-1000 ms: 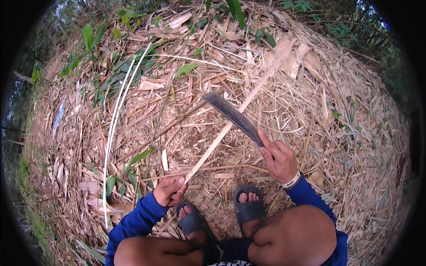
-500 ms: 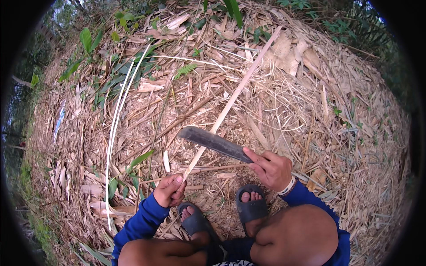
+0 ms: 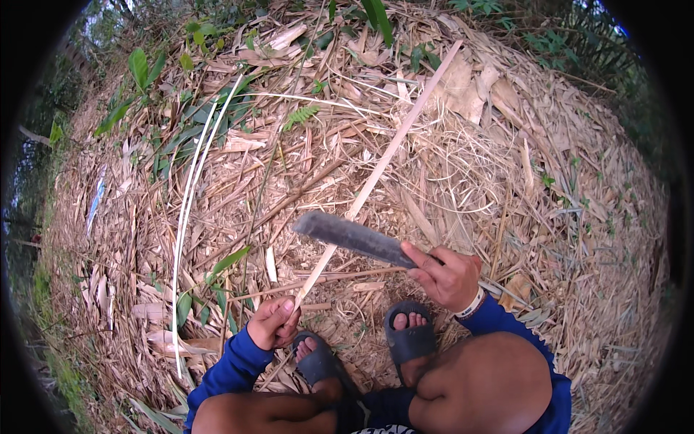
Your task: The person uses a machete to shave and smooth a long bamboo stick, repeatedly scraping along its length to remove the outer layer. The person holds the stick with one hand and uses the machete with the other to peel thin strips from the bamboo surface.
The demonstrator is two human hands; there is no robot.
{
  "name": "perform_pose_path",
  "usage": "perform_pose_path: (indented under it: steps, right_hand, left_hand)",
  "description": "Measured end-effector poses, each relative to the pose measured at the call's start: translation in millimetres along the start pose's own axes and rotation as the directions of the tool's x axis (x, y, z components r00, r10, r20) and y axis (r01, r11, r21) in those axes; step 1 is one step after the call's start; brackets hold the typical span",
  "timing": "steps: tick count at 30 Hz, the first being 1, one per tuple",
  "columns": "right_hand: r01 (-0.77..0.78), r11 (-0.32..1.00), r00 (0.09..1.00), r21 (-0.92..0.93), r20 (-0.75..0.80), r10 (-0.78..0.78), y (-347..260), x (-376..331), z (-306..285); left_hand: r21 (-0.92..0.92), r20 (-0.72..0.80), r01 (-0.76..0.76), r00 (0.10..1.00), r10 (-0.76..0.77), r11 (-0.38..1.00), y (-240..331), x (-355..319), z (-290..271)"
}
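Note:
My left hand (image 3: 275, 322) is closed on the near end of a long, flat, pale strip of split bamboo (image 3: 387, 157), which slants away to the far right. In my right hand (image 3: 447, 277) is a machete (image 3: 353, 238) with a dark, broad blade. Its handle is hidden inside my fist, and my index finger lies along the back end of the blade. The blade points left and crosses over the strip a little beyond my left hand; whether it touches the strip I cannot tell.
Two thin pale strips (image 3: 191, 195) lie on the left. Curled shavings (image 3: 463, 170) are heaped at the right of the strip. Dry leaves and husks cover the ground, with a green fern (image 3: 301, 114) among them. My sandalled feet (image 3: 410, 334) are just below the hands.
The machete and my right hand have shifted slightly right and nearer to me. The strip's near end and my left hand have moved a little left and toward me.

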State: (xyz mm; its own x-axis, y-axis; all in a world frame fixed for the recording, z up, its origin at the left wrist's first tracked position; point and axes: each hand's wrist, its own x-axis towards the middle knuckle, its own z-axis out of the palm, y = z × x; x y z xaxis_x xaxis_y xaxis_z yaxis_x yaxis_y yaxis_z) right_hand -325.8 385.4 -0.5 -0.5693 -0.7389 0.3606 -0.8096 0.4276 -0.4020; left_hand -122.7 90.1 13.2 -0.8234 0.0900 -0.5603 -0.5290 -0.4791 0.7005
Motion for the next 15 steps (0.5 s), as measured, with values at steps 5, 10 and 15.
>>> perform_pose_path:
  steps: [5,10,15]
  right_hand:
    - [-0.017,1.000,0.999,-0.009,0.047,0.017,-4.2,-0.2,-0.7]
    - [-0.177,0.983,0.984,-0.057,-0.046,0.174,29.9,5.5,3.4]
    - [-0.071,0.997,0.996,-0.030,-0.052,0.069,27.2,6.0,3.5]
  left_hand:
    - [0.001,-0.003,0.015,1.000,-0.015,1.000,-5.4,-0.5,-4.8]
    - [-0.049,-0.040,0.060,0.997,-0.062,0.997,-6.3,-3.9,1.0]
    - [-0.028,0.058,0.053,0.997,-0.051,0.998,-18.4,-14.3,-19.4]
